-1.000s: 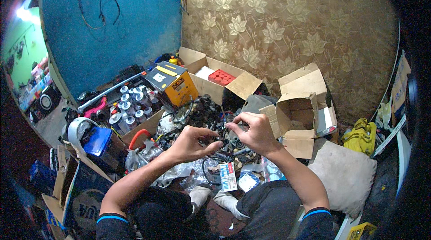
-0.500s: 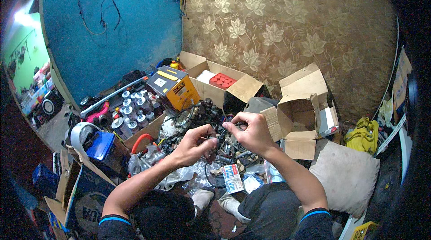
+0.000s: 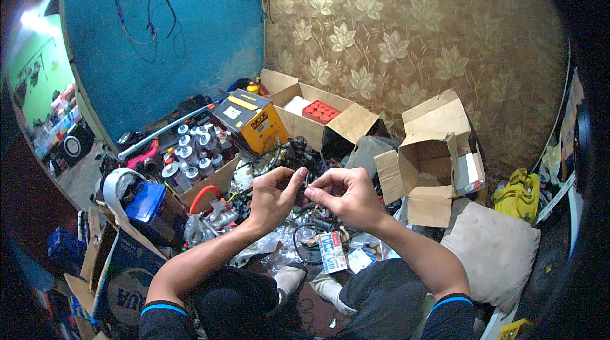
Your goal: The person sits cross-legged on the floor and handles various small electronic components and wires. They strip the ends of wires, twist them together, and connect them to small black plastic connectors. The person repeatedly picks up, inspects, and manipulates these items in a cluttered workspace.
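Observation:
My left hand [image 3: 274,197] and my right hand [image 3: 348,196] meet in front of me, above a heap of mixed small parts and cables [image 3: 330,216]. Both are closed in a pinch, thumbs against curled fingers. Between the fingertips shows a sliver of a thin, greyish piece [image 3: 307,180], too small to name. A blue, white and red printed packet [image 3: 332,252] lies below the hands, near my feet, beside crumpled clear plastic bags [image 3: 259,248].
Ahead stand a yellow-and-black box [image 3: 260,125], several lidded bottles [image 3: 190,154] and a long carton [image 3: 305,125] with red items. An open carton [image 3: 429,208] and a grey cushion [image 3: 489,254] sit right; a blue-topped container [image 3: 146,203] stands left.
My hands have come together, the left rising and the fingertips now nearly touching. The thin strip that stuck up from my right hand no longer shows there. The view has shifted slightly.

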